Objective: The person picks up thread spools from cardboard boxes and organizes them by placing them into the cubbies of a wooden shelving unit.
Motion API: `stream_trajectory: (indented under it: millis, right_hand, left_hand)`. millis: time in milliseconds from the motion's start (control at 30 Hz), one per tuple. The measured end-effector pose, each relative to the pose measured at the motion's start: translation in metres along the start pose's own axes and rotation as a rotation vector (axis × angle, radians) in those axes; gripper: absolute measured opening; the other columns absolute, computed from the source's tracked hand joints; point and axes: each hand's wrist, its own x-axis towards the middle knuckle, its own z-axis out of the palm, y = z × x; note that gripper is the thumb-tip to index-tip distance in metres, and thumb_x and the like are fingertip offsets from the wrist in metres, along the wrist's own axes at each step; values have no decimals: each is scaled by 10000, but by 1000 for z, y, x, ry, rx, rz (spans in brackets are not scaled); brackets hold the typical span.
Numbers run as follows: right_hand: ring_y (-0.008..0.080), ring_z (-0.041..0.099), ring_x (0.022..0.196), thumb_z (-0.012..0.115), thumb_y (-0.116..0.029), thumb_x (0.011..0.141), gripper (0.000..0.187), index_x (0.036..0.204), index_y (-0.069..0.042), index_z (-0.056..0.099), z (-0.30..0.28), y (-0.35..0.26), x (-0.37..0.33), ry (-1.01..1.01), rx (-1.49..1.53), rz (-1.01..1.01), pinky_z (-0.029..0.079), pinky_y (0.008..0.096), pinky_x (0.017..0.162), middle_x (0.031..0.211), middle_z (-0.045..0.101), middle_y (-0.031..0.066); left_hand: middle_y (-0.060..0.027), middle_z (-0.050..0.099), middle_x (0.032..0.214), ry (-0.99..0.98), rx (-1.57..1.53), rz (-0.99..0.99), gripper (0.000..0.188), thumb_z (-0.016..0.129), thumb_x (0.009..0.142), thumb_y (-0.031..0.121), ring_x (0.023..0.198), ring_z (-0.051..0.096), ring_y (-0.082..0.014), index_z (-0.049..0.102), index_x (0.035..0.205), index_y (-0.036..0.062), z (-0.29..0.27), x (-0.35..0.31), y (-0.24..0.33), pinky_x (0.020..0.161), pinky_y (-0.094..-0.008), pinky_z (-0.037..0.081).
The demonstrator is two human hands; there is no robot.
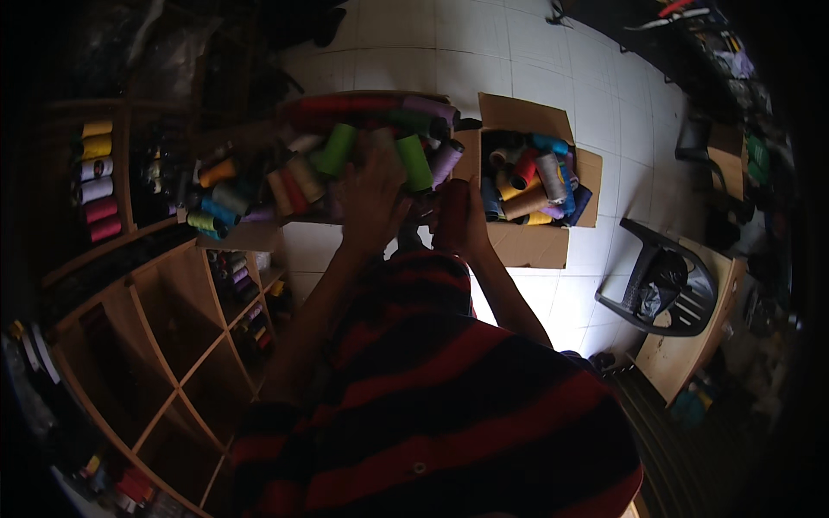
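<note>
My right hand (474, 226) is wrapped round a dark red thread spool (452, 217), held upright close to my body. My left hand (373, 197) reaches over a heap of thread spools with its fingers stretched out and apart. Beside those fingers lie two bright green spools, one to the left (337, 149) and one to the right (414, 162). A purple spool (446, 161) rests at the heap's right end. Orange and red spools (294, 190) lie left of the hand. The heap's lower part is dark and partly hidden by my hand.
An open cardboard box (522, 246) full of mixed spools stands on the white tiled floor (484, 30) to the right. Wooden cubby shelves (177, 380) run along the left, some holding spools (98, 177). A dark plastic chair (682, 298) stands at the right.
</note>
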Motion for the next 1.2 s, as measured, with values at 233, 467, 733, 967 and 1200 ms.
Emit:
stream_trajectory:
  millis: [233, 467, 733, 967, 1200]
  right_hand:
    - [170, 610, 765, 344, -684, 928, 656, 1213, -124, 531, 85, 40, 18, -145, -181, 128, 531, 322, 664, 905, 609, 56]
    - [167, 523, 1011, 292, -494, 1028, 491, 1298, -124, 470, 160, 138, 18, -440, -714, -20, 447, 317, 885, 1127, 529, 73]
    - [233, 580, 961, 629, -195, 903, 324, 1202, -79, 584, 200, 191, 66, -649, -1694, -529, 479, 335, 811, 1108, 579, 115]
    - [409, 547, 1088, 755, -323, 743, 585, 1213, -65, 522, 156, 94, 231, 166, -2489, -931, 480, 540, 846, 1150, 569, 158]
    - [366, 513, 1159, 774, -379, 708, 647, 1221, -82, 515, 150, 97, 219, 118, -2535, -832, 445, 560, 895, 1221, 530, 141]
  left_hand:
    - [-174, 341, 1490, -84, -490, -365, 714, 695, 821, 253, 1345, 393, -340, 368, 1431, 78, -78, -50, 4, 1076, -476, 354]
    - [-163, 479, 1349, 211, -1236, -762, 605, 620, 920, 143, 1057, 617, -231, 327, 1438, 31, -126, -137, -22, 828, -314, 538]
    - [-149, 602, 1140, 587, -1154, -929, 541, 689, 835, 88, 1041, 604, -214, 416, 1294, 3, -131, -289, -62, 831, -330, 530]
    - [-120, 599, 1118, 791, -1243, -999, 493, 637, 839, 83, 1031, 598, -204, 435, 1284, 23, -127, -375, -71, 913, -328, 467]
    - [-135, 604, 1122, 817, -1254, -1020, 481, 619, 827, 103, 1028, 610, -227, 452, 1270, 19, -135, -370, -77, 921, -342, 467]
